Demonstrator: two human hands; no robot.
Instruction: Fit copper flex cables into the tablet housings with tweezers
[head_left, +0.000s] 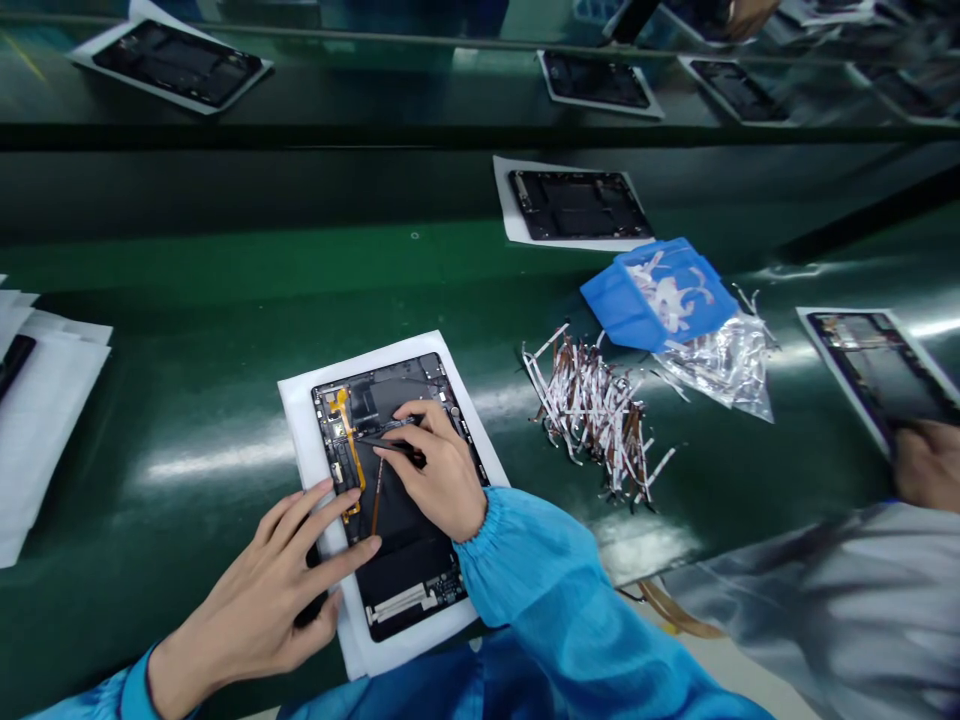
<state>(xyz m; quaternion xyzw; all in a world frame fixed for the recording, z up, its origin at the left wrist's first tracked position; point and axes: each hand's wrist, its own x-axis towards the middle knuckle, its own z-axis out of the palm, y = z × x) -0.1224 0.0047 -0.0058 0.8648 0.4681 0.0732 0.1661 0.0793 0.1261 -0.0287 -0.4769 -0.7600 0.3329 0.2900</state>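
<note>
blue plastic bin (pixel 637 300) — flex cables (pixel 670 298) inside | right hand (pixel 439 470) pinching tweezers (pixel 394 448), left hand (pixel 262 590) spread

Glossy green assembly belt (pixel 157 560), bright light streaks (pixel 217 460).

flex cable pile (pixel 592 415), blue bin (pixel 660 295), clear bag (pixel 720 365), tablet frame (pixel 579 205), green assy belt (pixel 187 260)

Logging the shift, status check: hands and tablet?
Right hand: black tweezers on open tablet housing. Left hand: lying across housing's left edge. Orange flex cable beside tweezers. Strip pile right of sheet.
</note>
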